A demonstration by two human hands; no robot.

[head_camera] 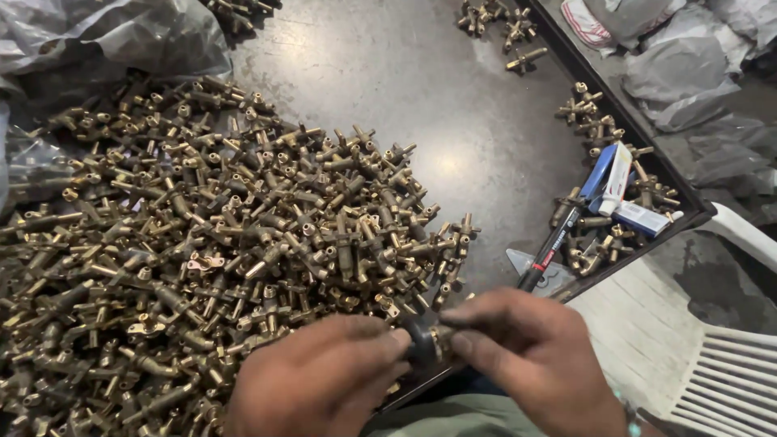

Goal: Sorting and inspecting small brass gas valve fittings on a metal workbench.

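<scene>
We take the great heap of brass fittings (202,243) as our landmark; it covers most of the dark counter (453,121). At the heap's near edge, our left hand (320,380) and right hand (526,356) meet, fingertips pinched from both sides around one small brass fitting (427,340) with a dark part on it. Both hands are closed narrowly on that piece, which sits between them just off the heap's lower right corner.

To the right of the heap, beyond a bare stretch of counter, lies a smaller scatter of fittings (603,235) along the counter's raised rim. Among them rest a blue and white tube (615,180), a small white box (643,218) and a black pen with a red band (550,251). A few more fittings (498,20) lie far beyond the heap, at the top. Crumpled grey plastic bags (121,36) sit behind the heap on the left, and a white plastic chair (712,356) stands to the right of the counter.
</scene>
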